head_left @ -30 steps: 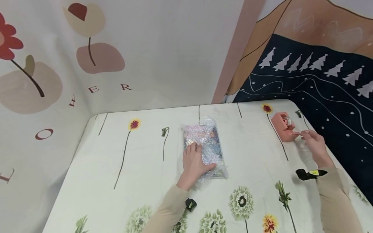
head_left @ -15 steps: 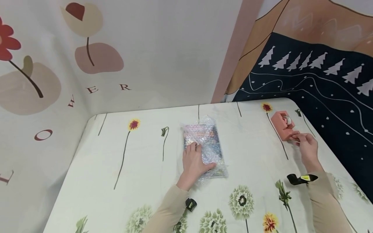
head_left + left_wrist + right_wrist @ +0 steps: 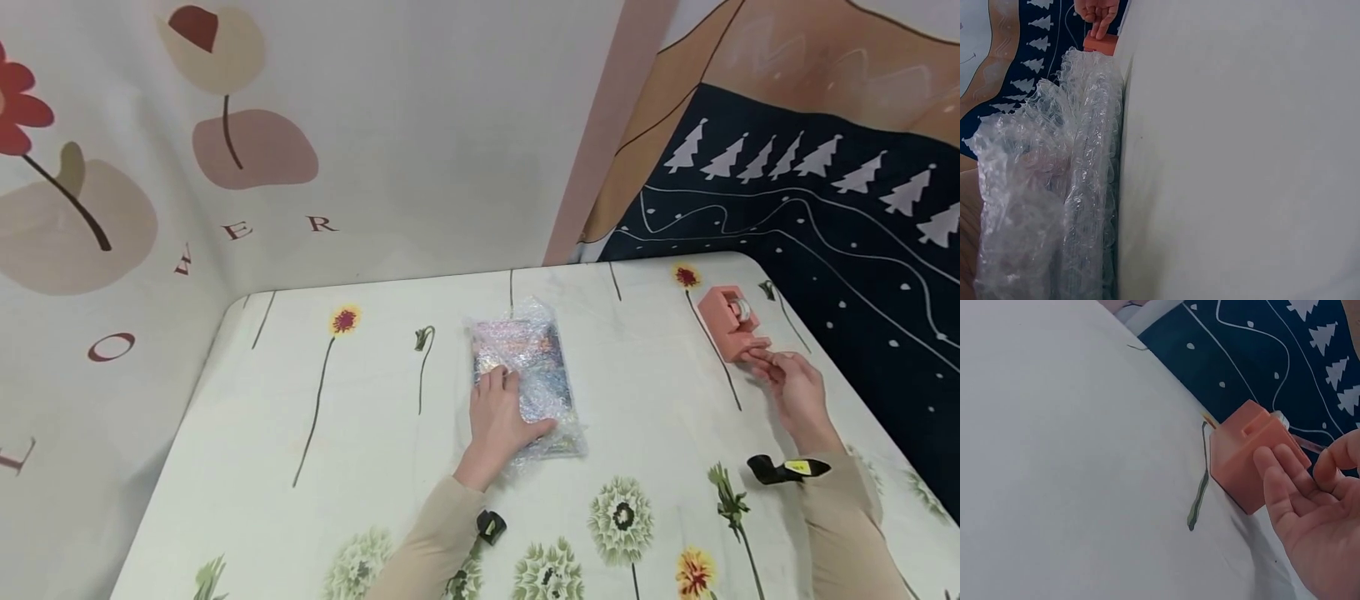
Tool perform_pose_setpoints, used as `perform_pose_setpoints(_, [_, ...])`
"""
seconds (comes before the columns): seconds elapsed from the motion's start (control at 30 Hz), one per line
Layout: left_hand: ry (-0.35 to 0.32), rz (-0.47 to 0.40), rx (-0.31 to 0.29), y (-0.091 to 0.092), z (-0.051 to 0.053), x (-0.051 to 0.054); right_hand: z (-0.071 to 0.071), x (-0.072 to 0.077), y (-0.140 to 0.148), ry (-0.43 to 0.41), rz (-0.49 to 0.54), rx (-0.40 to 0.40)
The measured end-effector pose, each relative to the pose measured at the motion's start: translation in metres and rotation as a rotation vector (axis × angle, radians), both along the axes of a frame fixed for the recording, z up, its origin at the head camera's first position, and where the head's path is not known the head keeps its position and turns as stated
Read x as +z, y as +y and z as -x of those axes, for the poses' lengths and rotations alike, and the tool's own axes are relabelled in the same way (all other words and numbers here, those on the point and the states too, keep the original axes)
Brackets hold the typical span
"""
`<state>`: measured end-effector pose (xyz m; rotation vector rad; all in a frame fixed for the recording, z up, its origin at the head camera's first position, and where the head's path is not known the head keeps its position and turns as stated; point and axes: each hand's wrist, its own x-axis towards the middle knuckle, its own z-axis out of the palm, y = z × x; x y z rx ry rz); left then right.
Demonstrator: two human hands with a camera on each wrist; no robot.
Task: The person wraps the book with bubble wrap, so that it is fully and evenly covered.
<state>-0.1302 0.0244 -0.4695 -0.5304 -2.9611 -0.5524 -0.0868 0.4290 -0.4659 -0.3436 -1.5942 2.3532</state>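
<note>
A bubble-wrapped package (image 3: 540, 367) with a colourful printed item inside lies flat mid-table. My left hand (image 3: 498, 421) rests on its lower left part, thumb stretched out to the right. Crinkled clear bubble wrap (image 3: 1088, 181) hides that hand in the left wrist view. At the table's right side stands a pink tape dispenser (image 3: 726, 321) with a small tape roll (image 3: 740, 310). My right hand (image 3: 1313, 512) is at its front end, two fingers against the dispenser's side. Thumb and index finger pinch the end of a clear tape strip (image 3: 1307, 444) coming off the roll.
A white flower-printed cloth (image 3: 390, 467) covers the table. A light printed curtain (image 3: 420, 150) rises behind it. On the right, close to the dispenser, hangs a dark fabric (image 3: 825, 200) with white trees.
My right hand has moved left and in against the dispenser, then shifted slightly, its fingers now spread along the side. The left hand and the package have stayed put.
</note>
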Motion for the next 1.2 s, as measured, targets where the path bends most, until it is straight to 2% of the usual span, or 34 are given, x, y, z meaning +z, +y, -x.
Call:
perform_pose_setpoints(0.13, [0.001, 0.007, -0.001, 0.000, 0.000, 0.000, -0.002, -0.004, 0.002, 0.031, 0.065, 0.045])
perform_pose_setpoints(0.27, [0.003, 0.005, -0.003, 0.000, -0.001, -0.001, -0.003, -0.009, 0.003, -0.002, 0.033, 0.036])
perform_pose_setpoints(0.47, [-0.006, 0.008, -0.006, -0.001, 0.000, 0.000, -0.001, -0.014, -0.001, -0.204, -0.169, -0.055])
perform_pose_setpoints(0.6, [-0.002, 0.006, -0.008, -0.001, 0.000, -0.001, 0.006, -0.014, -0.005, -0.340, -0.303, -0.115])
perform_pose_setpoints(0.83, [0.009, 0.014, -0.010, -0.001, 0.000, -0.002, 0.017, -0.016, -0.012, -0.472, -0.495, -0.211])
perform_pose_setpoints(0.97, [0.014, 0.014, -0.011, -0.001, 0.000, -0.002, 0.017, -0.013, -0.014, -0.484, -0.515, -0.223])
perform_pose_setpoints(1.2, [-0.002, 0.005, -0.011, -0.002, 0.000, -0.001, 0.015, -0.003, -0.018, -0.441, -0.440, -0.206])
